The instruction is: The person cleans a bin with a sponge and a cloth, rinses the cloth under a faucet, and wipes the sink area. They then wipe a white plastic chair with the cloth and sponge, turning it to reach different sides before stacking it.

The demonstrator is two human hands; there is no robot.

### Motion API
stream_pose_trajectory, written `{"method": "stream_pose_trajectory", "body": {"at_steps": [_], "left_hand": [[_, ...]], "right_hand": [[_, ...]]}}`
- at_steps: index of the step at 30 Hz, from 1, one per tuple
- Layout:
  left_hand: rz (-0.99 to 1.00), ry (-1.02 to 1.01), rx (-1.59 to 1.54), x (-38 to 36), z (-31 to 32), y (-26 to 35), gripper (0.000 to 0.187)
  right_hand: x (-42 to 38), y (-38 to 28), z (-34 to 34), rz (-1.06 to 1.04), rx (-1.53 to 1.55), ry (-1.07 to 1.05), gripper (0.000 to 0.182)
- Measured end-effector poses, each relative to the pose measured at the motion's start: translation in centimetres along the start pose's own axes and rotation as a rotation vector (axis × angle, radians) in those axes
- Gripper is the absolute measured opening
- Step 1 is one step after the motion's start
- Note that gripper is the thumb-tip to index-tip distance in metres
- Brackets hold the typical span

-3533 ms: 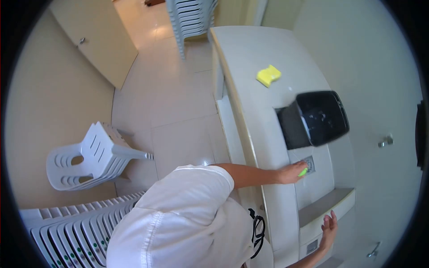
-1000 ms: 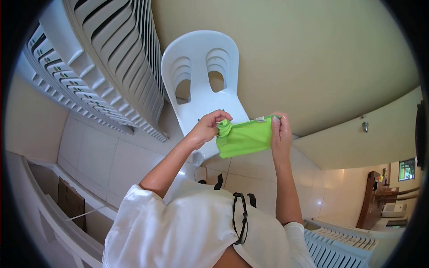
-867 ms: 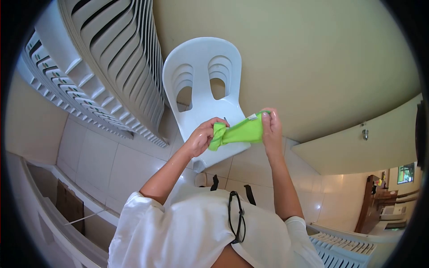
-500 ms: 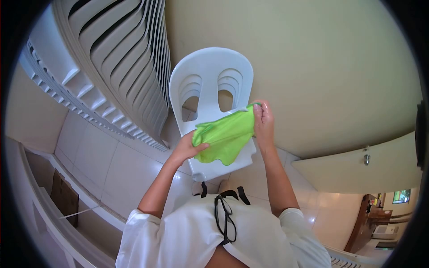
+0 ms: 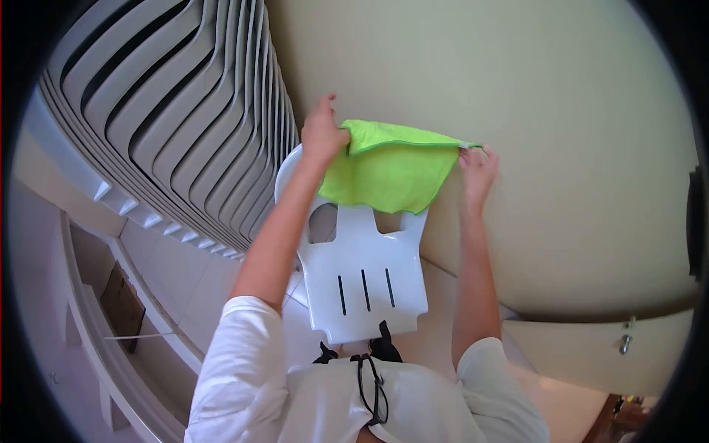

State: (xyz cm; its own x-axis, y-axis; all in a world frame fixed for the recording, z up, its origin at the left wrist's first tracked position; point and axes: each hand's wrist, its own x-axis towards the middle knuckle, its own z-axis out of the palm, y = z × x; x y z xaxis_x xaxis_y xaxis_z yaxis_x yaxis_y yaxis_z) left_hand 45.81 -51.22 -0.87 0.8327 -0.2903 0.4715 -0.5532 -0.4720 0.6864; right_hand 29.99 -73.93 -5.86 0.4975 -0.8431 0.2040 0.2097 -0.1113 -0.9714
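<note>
Now both hands, left (image 5: 323, 136) and right (image 5: 478, 166), pinch a soft green cloth (image 5: 388, 171) (spread flat) over the white plastic chair (image 5: 365, 277).

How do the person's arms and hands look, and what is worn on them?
Both hands, the left hand and the right hand, are bare: no gloves, and no rings or watch that I can make out. The forearms are uncovered. Short white sleeves end above the elbows. Black glasses hang at the collar.

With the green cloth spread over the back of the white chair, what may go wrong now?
The green cloth is held only at its corners by the left hand and right hand, so it may slip down the white chair. The stacked chairs stand very near the left hand, which might bump them.
</note>
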Motion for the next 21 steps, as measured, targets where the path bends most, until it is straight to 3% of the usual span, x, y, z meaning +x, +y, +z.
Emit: {"method": "stream_pose_trajectory", "body": {"at_steps": [1, 2, 4, 5, 7, 8, 10, 13, 17, 19, 21], "left_hand": [[0.059, 0.135, 0.083, -0.4, 2.0, 0.3, 0.051], [0.115, 0.268, 0.171, -1.4, 4.1, 0.7, 0.051], [0.248, 0.249, 0.002, -3.4, 8.8, -0.7, 0.043], [0.214, 0.177, -0.094, -4.6, 10.5, -0.6, 0.037], [0.349, 0.051, -0.106, -6.0, 13.9, -2.5, 0.038], [0.313, 0.070, -0.083, -6.1, 13.6, -2.8, 0.038], [0.637, 0.042, -0.010, -6.3, 13.1, -3.6, 0.043], [0.562, -0.054, 0.274, -7.5, 12.4, -6.3, 0.053], [0.351, 0.022, 0.276, -8.2, 10.4, -8.9, 0.059], [0.230, 0.261, 0.420, -9.1, 9.1, -10.7, 0.059], [0.153, 0.312, 0.469, -11.0, 7.9, -12.9, 0.058]], "right_hand": [[0.4, 1.7, 1.9, -0.196, -0.131, 0.054, 0.028], [-0.1, 3.3, 3.3, -0.182, -0.122, 0.030, 0.028], [-2.5, 6.2, 5.7, -0.437, -0.675, -0.229, 0.044], [-3.1, 7.6, 6.3, -0.429, -0.656, -0.274, 0.044], [-3.4, 10.1, 6.6, -0.765, -1.052, -0.174, 0.057], [-3.4, 10.6, 6.9, -0.772, -1.036, -0.221, 0.057], [-2.8, 10.7, 7.3, -0.867, -1.074, -0.185, 0.064], [-1.7, 10.3, 8.6, -0.987, -1.235, -0.294, 0.062], [-2.3, 7.7, 13.7, -1.067, -1.157, -0.538, 0.060], [-3.5, 7.6, 16.8, -1.204, -0.984, -0.702, 0.058], [-5.7, 8.1, 19.4, -1.269, -0.937, -0.758, 0.057]]}}
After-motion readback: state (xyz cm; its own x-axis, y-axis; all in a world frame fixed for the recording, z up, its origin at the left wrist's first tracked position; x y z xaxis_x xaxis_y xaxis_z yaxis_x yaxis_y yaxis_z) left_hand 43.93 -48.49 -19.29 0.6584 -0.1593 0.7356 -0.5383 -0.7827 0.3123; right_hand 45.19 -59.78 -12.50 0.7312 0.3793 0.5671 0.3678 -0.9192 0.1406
